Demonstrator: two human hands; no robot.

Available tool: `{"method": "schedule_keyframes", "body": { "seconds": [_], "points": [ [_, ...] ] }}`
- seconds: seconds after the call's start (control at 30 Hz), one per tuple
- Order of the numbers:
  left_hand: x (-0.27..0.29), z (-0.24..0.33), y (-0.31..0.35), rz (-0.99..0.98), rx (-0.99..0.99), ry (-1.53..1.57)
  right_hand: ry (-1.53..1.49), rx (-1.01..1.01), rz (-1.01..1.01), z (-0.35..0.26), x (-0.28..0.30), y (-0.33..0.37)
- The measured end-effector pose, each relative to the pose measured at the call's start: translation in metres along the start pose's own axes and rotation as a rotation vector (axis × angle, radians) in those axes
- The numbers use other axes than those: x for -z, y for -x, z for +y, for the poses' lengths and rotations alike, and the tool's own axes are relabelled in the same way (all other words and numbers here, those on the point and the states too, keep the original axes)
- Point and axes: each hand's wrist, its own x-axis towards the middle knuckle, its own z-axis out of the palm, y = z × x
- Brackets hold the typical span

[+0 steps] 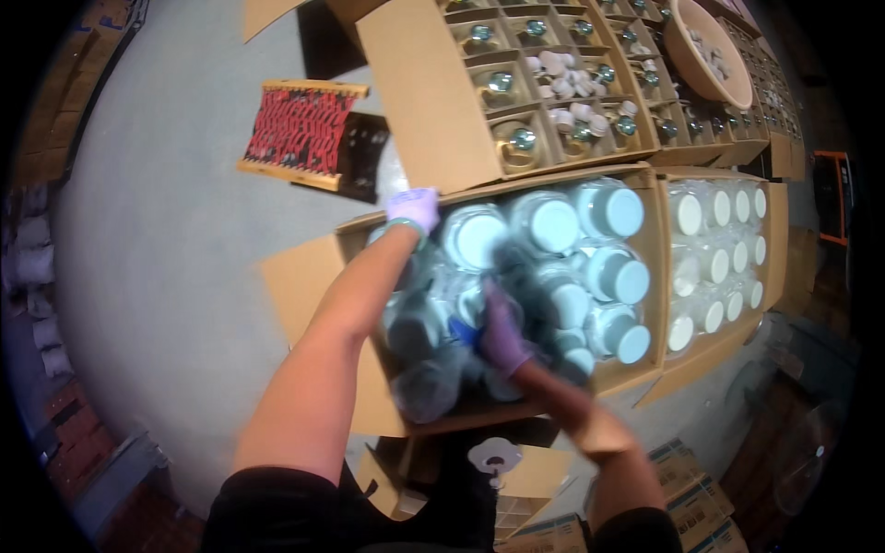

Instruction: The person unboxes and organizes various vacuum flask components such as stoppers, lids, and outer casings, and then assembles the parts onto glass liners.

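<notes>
The jars (554, 227) stand packed close in rows in an open box (656, 267) in front of the person, pale blue lids (632, 338) upward and most of them in clear film (426, 387). A second box (777, 221), with white-lidded jars (713, 265), sits just beside it on the right.

The left hand (412, 210), gloved in pale purple, is at the far left corner of the box, its fingers toward the rim; I cannot tell whether they grip it or only rest there. The right hand (502, 327), gloved too, is blurred low over the middle of the jars. It looks partly curled, with a blue piece (464, 332) jutting from its left side, seemingly held, though the blur hides how firmly.

The jars look bulky but probably not very heavy; whether they are glass or plastic I cannot tell, so they are best treated as breakable. The film is likely soft and slippery, apt to slide over the wall beneath. A full grip around the lid and shoulder should be surer than pinching loose film. The box seems stiff along its walls, with flaps that bend easily.
</notes>
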Motion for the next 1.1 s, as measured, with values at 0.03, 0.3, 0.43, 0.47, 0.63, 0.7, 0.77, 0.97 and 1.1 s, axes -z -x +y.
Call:
{"method": "schedule_keyframes", "body": {
  "seconds": [0.03,0.3,0.43,0.47,0.63,0.7,0.77,0.97,1.1],
  "points": [
    [-0.006,-0.021,-0.008,0.024,-0.14,0.232,0.007,0.055,0.03,-0.02,-0.055,0.015],
    [0.028,-0.25,-0.04,0.671,0.87,0.629,0.593,-0.305,0.13,-0.069,-0.272,0.023],
    [-0.027,-0.402,-0.074,0.405,1.062,1.555,0.755,-0.153,0.273,-0.085,-0.288,0.008],
    [-0.046,-0.416,-0.084,0.385,0.888,1.803,0.763,-0.181,0.274,-0.083,-0.293,0.006],
    [-0.036,-0.416,-0.077,0.381,0.646,1.889,0.669,-0.345,0.288,-0.085,-0.296,0.01],
    [-0.03,-0.473,-0.056,0.472,0.56,1.855,0.697,-0.356,0.268,-0.083,-0.3,0.011],
    [-0.019,-0.536,-0.035,0.368,0.5,1.757,0.729,-0.373,0.266,-0.081,-0.295,0.015],
    [0.0,-0.737,0.047,0.512,0.513,0.968,0.723,-0.355,0.29,-0.082,-0.3,-0.006],
    [0.047,-0.634,0.075,0.216,0.203,-0.066,0.747,-0.405,0.319,-0.08,-0.29,0.017]
  ]
}}
